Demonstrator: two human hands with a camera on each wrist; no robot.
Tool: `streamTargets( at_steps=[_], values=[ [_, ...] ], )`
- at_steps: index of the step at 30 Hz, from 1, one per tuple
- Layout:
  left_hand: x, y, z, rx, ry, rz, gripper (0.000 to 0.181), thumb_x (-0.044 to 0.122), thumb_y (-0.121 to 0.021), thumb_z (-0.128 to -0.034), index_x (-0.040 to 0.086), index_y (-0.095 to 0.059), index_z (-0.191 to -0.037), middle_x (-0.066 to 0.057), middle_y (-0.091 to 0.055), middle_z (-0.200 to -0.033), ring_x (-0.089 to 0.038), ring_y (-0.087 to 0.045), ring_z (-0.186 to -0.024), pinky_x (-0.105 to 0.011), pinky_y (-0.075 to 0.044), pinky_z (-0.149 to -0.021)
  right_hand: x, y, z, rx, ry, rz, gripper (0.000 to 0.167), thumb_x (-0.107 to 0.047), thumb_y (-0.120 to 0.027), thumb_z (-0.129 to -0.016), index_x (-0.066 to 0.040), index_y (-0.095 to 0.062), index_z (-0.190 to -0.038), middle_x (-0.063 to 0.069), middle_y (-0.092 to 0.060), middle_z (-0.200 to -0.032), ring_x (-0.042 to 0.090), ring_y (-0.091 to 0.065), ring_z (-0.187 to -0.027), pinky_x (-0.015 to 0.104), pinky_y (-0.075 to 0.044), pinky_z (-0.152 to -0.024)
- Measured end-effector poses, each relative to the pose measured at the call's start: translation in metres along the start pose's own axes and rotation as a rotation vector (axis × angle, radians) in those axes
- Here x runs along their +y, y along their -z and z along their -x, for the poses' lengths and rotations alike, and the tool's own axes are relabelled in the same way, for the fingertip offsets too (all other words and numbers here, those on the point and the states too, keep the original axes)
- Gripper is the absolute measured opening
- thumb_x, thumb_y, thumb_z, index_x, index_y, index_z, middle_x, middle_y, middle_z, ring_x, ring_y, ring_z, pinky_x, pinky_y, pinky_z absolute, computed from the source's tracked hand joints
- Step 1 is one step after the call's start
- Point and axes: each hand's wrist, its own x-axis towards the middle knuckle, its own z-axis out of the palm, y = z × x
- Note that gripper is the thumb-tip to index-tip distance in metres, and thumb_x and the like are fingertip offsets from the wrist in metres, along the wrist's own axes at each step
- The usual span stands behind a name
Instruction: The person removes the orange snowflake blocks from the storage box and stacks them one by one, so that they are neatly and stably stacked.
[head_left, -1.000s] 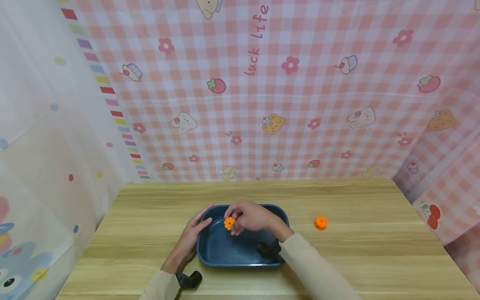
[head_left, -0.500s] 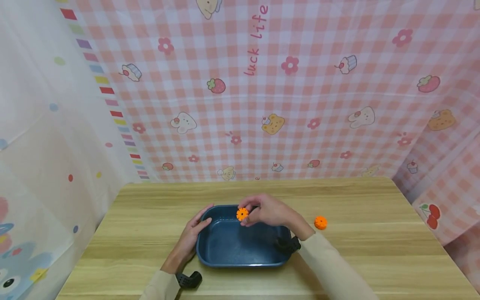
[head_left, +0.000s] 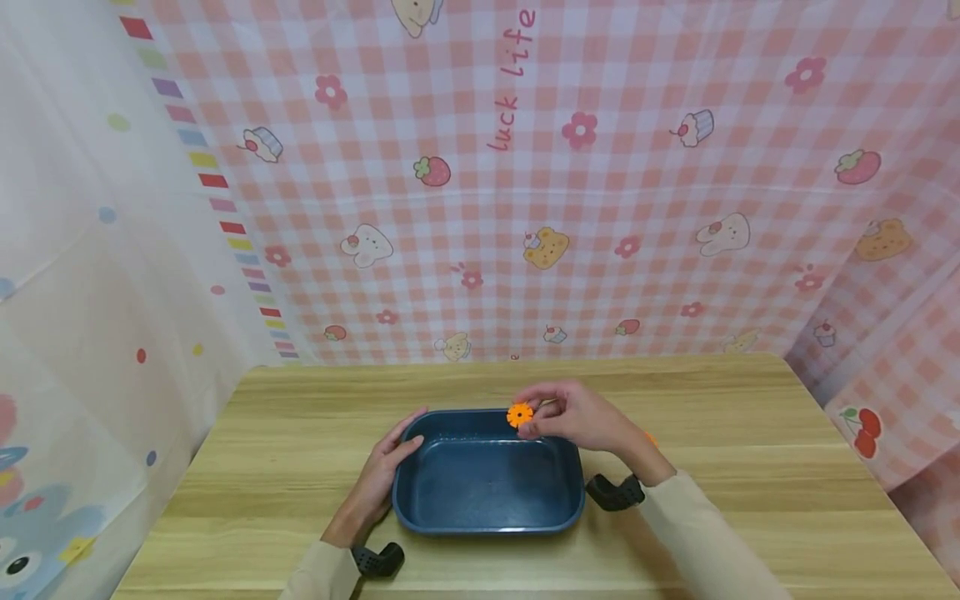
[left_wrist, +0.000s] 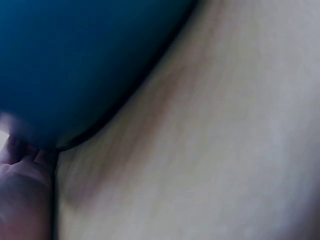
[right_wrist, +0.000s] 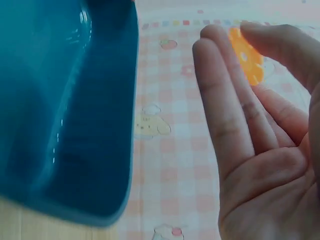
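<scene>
My right hand (head_left: 581, 417) pinches an orange notched disc (head_left: 519, 415) with a small centre hole, above the far rim of a dark blue rectangular tray (head_left: 487, 492). In the right wrist view, the thumb and a finger hold the disc (right_wrist: 247, 57), while other fingers of the hand (right_wrist: 260, 135) stretch out beside the tray (right_wrist: 127, 150). At the tray's left side, my left hand (head_left: 384, 462) grips the rim, thumb over the inner edge and fingers outside. The left wrist view is blurred; the tray (left_wrist: 90, 55) fills its upper left, with part of a hand (left_wrist: 25, 190) below.
Another orange piece (head_left: 651, 437) lies on the wooden table (head_left: 750, 483) to the right, mostly hidden behind my right wrist. A pink checked cloth (head_left: 630, 192) hangs along the table's back edge. Black wrist devices (head_left: 617, 492) sit on both forearms.
With the disc pinched, my right hand has risen out of the tray's inside and moved right and away, toward the far rim. The left hand and the tray have stayed put.
</scene>
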Motion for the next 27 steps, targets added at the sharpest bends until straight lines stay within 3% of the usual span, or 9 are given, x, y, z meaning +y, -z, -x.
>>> streamTargets(
  at_steps=[4,10,19,22,27],
  values=[
    [0.0,0.0,0.001,0.005,-0.003,-0.006,0.054,0.021,-0.052,-0.103,0.012,-0.036,-0.154,-0.004,-0.03,-0.161,-0.018,-0.031,-0.145,-0.019,-0.04,-0.104,0.002,0.008,0.012,0.055,0.033,0.084,0.036,-0.013,-0.072,-0.09,-0.002,-0.063,-0.123,0.013,-0.069,-0.094,0.028,-0.069,-0.081,0.039,-0.059,-0.074],
    [0.002,-0.002,0.001,0.02,0.001,-0.005,0.055,0.021,-0.053,-0.1021,0.011,-0.036,-0.154,-0.005,-0.031,-0.16,-0.015,-0.035,-0.142,-0.019,-0.041,-0.103,0.015,0.023,0.035,0.197,0.006,0.153,0.034,-0.022,-0.075,-0.089,-0.009,-0.065,-0.119,0.008,-0.064,-0.096,0.026,-0.061,-0.083,0.031,-0.055,-0.071],
    [0.003,-0.002,0.001,0.012,-0.001,-0.012,0.055,0.02,-0.052,-0.1029,0.01,-0.035,-0.154,-0.005,-0.029,-0.161,-0.013,-0.035,-0.142,-0.018,-0.04,-0.103,0.045,0.05,0.07,0.316,0.068,0.126,0.029,-0.012,-0.069,-0.093,-0.002,-0.061,-0.119,0.008,-0.057,-0.089,0.017,-0.057,-0.075,0.026,-0.05,-0.061],
    [0.003,-0.002,0.002,0.02,0.001,-0.01,0.055,0.021,-0.053,-0.1024,0.01,-0.036,-0.154,-0.004,-0.032,-0.16,-0.009,-0.039,-0.139,-0.018,-0.041,-0.103,0.057,0.059,0.08,0.328,0.08,0.111,0.028,-0.008,-0.064,-0.096,0.001,-0.059,-0.122,0.009,-0.054,-0.088,0.018,-0.063,-0.082,0.027,-0.05,-0.06],
    [0.002,-0.002,0.002,0.023,-0.002,-0.008,0.055,0.021,-0.053,-0.1022,0.01,-0.036,-0.154,-0.004,-0.032,-0.16,-0.007,-0.04,-0.137,-0.019,-0.041,-0.102,0.075,0.069,0.097,0.399,0.064,0.18,0.028,-0.009,-0.063,-0.097,-0.001,-0.06,-0.124,0.006,-0.054,-0.088,0.013,-0.056,-0.076,0.025,-0.045,-0.058]
  ],
)
